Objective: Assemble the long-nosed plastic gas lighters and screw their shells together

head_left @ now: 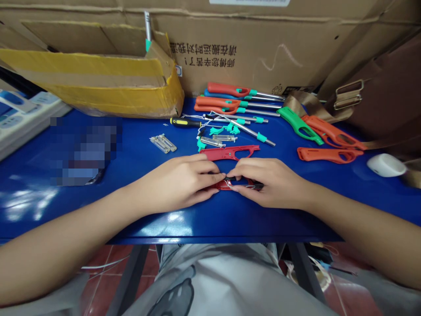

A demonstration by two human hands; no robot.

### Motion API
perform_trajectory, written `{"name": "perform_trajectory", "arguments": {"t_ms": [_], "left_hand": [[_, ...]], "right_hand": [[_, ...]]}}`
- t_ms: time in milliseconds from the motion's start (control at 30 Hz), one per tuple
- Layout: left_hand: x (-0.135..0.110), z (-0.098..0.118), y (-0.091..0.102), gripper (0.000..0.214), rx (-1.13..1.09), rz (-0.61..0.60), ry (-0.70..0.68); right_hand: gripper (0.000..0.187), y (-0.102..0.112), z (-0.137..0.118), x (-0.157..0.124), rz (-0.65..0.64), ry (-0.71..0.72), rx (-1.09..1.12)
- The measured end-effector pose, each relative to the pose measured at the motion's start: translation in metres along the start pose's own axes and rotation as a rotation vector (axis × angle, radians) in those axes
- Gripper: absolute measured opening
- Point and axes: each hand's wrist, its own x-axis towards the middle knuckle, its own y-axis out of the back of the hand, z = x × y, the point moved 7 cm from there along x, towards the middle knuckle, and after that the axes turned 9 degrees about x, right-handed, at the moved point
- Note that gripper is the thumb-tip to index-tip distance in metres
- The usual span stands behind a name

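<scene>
Head view: left hand (189, 181) pinches the red shell (223, 186), right hand (269, 181) curls beside it, can't tell its hold; looks light, stiff to me, best edge-gripped.

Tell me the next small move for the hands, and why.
Probably tuck the white wires into the near red shell between the left hand and right hand: they show uncovered there, and the far red shell lies apart from the near one.

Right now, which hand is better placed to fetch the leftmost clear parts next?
Probably the left hand: the clear parts lie just beyond it. The right hand is farther off, with the left in between. Both hands are busy at the lower red shell, though.
</scene>
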Motion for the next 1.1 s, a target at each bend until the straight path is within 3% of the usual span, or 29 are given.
{"name": "perform_trajectory", "arguments": {"t_ms": [400,633,833,1100], "left_hand": [[0.002,0.007,-0.003,0.034,0.188,-0.02,0.019],[0.0,-0.001,-0.002,0.035,0.159,-0.037,0.048],[0.002,-0.001,-0.003,0.032,0.135,-0.067,0.083],[0.001,0.0,-0.002,0.034,0.171,-0.053,0.089]], "right_hand": [[0.01,0.014,0.001,0.001,0.219,0.074,-0.021],[0.01,0.024,-0.003,-0.002,0.114,0.103,-0.117],[0.014,0.02,-0.004,-0.005,0.029,0.013,-0.264],[0.008,0.014,0.008,-0.002,0.01,-0.148,-0.025]]}}
